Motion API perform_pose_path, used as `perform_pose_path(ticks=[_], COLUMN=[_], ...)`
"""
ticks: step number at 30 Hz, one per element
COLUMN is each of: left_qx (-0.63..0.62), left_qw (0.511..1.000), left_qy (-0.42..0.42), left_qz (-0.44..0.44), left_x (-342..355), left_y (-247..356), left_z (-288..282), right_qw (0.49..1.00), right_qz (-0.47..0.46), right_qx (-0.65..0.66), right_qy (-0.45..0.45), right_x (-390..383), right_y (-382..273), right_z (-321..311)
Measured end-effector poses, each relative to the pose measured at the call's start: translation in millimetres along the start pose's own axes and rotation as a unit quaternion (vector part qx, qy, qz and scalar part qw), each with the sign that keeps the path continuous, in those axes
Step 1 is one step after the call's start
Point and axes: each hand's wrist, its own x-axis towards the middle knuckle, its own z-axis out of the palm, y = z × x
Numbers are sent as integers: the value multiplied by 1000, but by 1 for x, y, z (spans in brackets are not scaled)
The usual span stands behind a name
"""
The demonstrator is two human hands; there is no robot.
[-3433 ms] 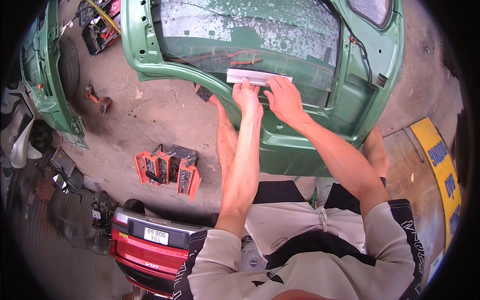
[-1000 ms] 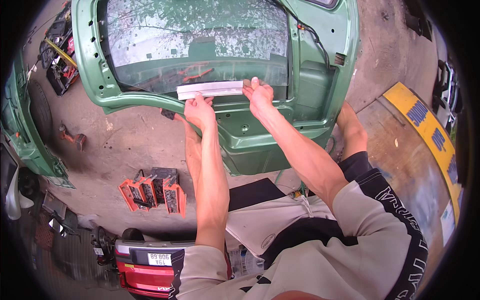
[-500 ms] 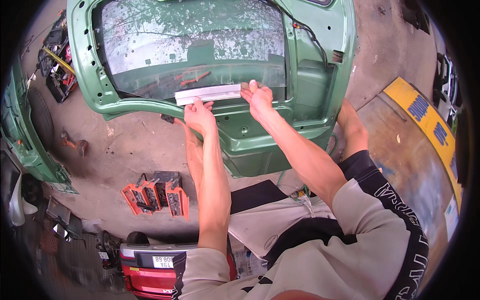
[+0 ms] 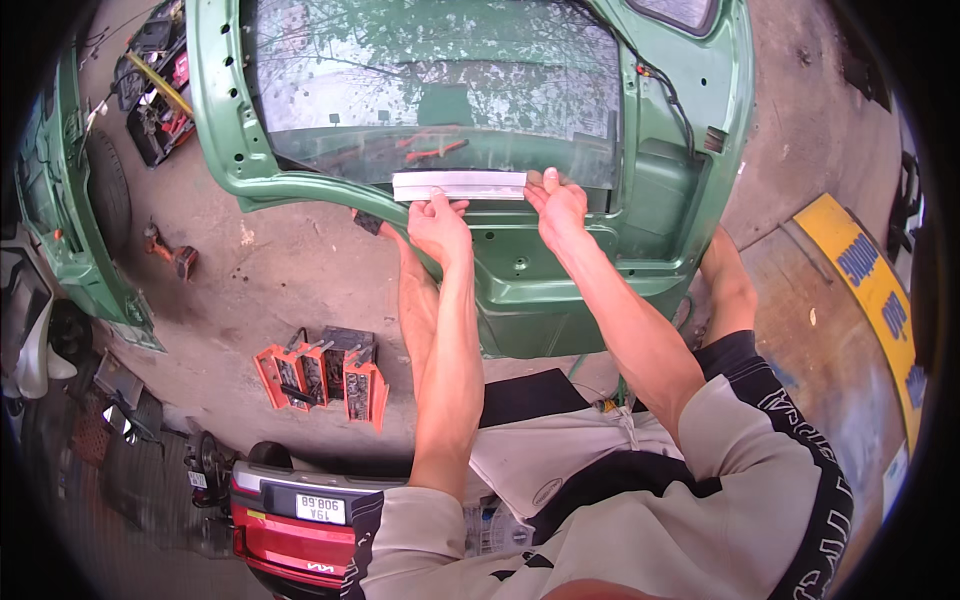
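Note:
A green vehicle door [image 4: 540,290] stands in front of me with its window glass [image 4: 440,100] in the frame. Along the glass's lower edge I hold a long whitish strip [image 4: 460,186] with a thin line down its length. My left hand [image 4: 440,228] grips the strip from below near its middle, thumb on the front face. At the strip's right end, my right hand [image 4: 558,205] pinches it between raised thumb and fingers. Behind the strip, the backs of the fingers' grip are hidden.
An open orange toolbox [image 4: 322,375] and an orange-and-black power drill [image 4: 170,252] lie on the floor to the left. Farther off is a black tool case [image 4: 150,100]. A red car [image 4: 290,540] is at the lower left, a yellow-edged board [image 4: 865,290] at the right.
My view has shifted and turned slightly, so the door and both hands appear farther right. The strip looks more level in the picture; both hands keep their hold on it.

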Motion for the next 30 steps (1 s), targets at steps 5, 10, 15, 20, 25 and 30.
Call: perform_pose_path(ticks=[5,10,15,20,25,30], left_qx=[55,6,-4,78,51,41], left_qw=[998,999,1000,997,999,999], left_qy=[-20,-10,-2,-7,-1,-10], left_qz=[-1,29,-5,21,0,25], left_x=[-7,-6,-18,-1,-16,-10], left_y=[-1,-2,-6,2,0,1], left_z=[17,7,5,8,4,7], right_qw=[1000,1000,1000,1000,999,999], right_qz=[-24,-18,-16,-19,-10,-19], right_qx=[-11,-6,12,3,-34,-15], right_qy=[12,10,12,-17,19,26], right_x=[11,5,4,14,-1,2], right_y=[-11,-3,-7,-2,-6,-8], right_z=[-13,-13,-10,-12,-19,-14])
